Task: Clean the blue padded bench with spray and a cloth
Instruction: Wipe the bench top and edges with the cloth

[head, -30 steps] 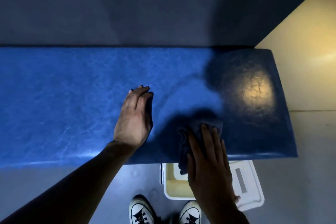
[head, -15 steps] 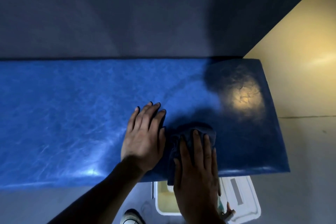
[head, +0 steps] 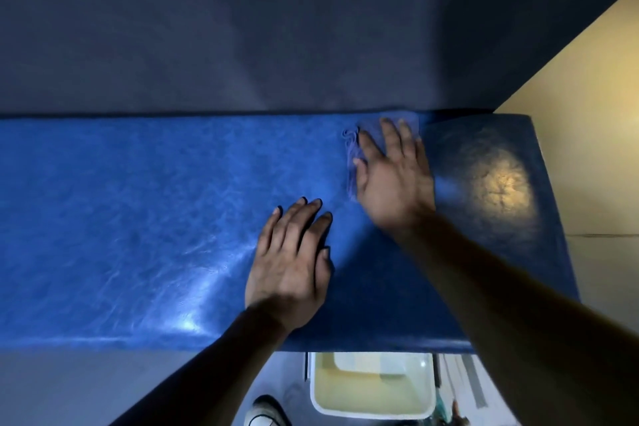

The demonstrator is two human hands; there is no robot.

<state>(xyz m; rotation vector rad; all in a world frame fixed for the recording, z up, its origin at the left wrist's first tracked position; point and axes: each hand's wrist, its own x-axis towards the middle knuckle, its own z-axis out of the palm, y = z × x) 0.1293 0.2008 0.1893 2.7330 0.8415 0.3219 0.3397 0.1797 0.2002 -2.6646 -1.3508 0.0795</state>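
Observation:
The blue padded bench (head: 121, 218) runs across the head view from the left edge to its right end. My right hand (head: 390, 176) lies flat with straight fingers on a blue cloth (head: 351, 149), pressing it onto the bench near the back edge. The cloth shows at the hand's left side and beyond the fingertips; the rest is under the palm. My left hand (head: 290, 266) rests flat on the bench surface, nearer the front edge, fingers straight and together. No spray bottle is in view.
A dark wall (head: 242, 28) stands behind the bench, a yellow wall (head: 587, 79) to the right. On the floor under the front edge sits a white open box (head: 373, 387). One white shoe (head: 264, 411) shows at the bottom.
My right hand has pushed the cloth from the bench's front edge to near the back edge. My left hand stays flat on the bench.

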